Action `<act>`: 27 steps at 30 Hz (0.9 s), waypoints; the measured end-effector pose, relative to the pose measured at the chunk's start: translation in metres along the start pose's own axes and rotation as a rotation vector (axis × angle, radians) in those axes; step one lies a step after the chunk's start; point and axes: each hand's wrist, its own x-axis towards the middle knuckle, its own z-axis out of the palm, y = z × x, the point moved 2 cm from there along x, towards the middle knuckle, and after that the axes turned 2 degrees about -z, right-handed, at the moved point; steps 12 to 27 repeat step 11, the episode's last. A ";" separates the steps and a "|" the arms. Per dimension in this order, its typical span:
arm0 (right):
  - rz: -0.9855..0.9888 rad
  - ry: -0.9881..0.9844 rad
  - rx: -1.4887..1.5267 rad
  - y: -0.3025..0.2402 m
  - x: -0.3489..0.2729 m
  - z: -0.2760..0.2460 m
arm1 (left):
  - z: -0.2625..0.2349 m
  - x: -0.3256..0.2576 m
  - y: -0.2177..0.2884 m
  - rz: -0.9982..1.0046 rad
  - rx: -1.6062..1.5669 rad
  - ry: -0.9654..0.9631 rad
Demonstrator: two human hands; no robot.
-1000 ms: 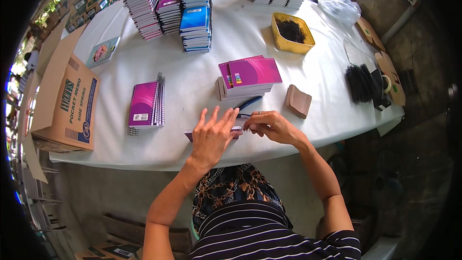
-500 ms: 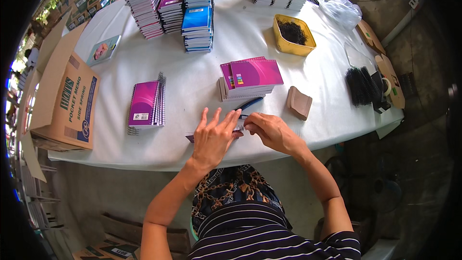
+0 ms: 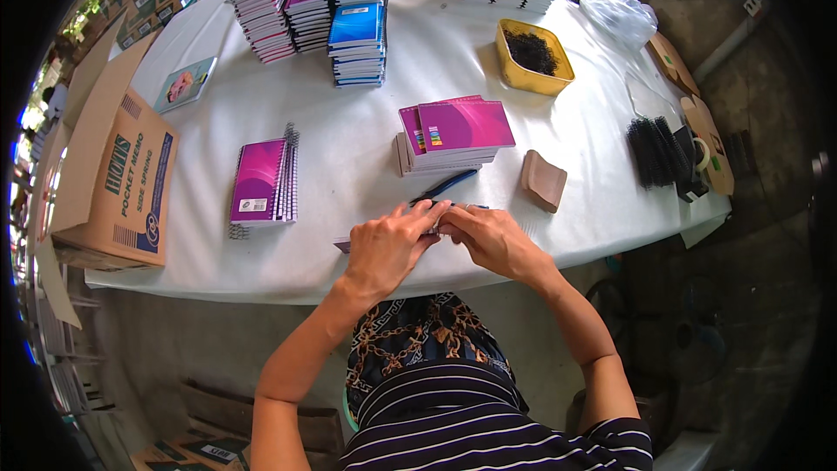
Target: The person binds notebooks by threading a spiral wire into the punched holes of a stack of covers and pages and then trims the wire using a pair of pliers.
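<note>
A small purple notebook (image 3: 343,245) lies at the table's near edge, mostly hidden beneath my left hand (image 3: 388,249). That hand is closed on it, fingers bent over its far side. My right hand (image 3: 493,240) meets the left fingertips at the notebook's right end. Its thumb and forefinger are pinched together, and what they hold is hidden. Just beyond my fingers lie pliers with dark blue handles (image 3: 455,181), partly covered. Behind them stands a stack of purple-covered notebooks (image 3: 466,126) with punched edges. A brown curved block (image 3: 544,181) sits right of the pliers.
Left of my hands is a pile of spiral-bound purple notebooks (image 3: 258,179), beside an open cardboard box (image 3: 131,183). Farther back stand blue notebooks (image 3: 356,26) and a yellow tub (image 3: 540,80) of black coils. More black coils (image 3: 654,155) lie at the right edge.
My left fingers, stretched out flat before, have bent and drawn in against the right hand. The right hand stays pinched at about the same place. The view has shifted slightly.
</note>
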 end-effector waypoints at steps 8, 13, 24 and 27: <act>0.357 0.018 -0.543 0.092 -0.059 -0.084 | -0.015 -0.003 -0.004 0.061 0.085 -0.388; 0.535 -0.205 0.043 0.141 -0.066 -0.086 | -0.015 -0.007 -0.009 0.210 0.043 -0.410; 0.535 -0.205 0.043 0.141 -0.066 -0.086 | -0.015 -0.007 -0.009 0.210 0.043 -0.410; 0.535 -0.205 0.043 0.141 -0.066 -0.086 | -0.015 -0.007 -0.009 0.210 0.043 -0.410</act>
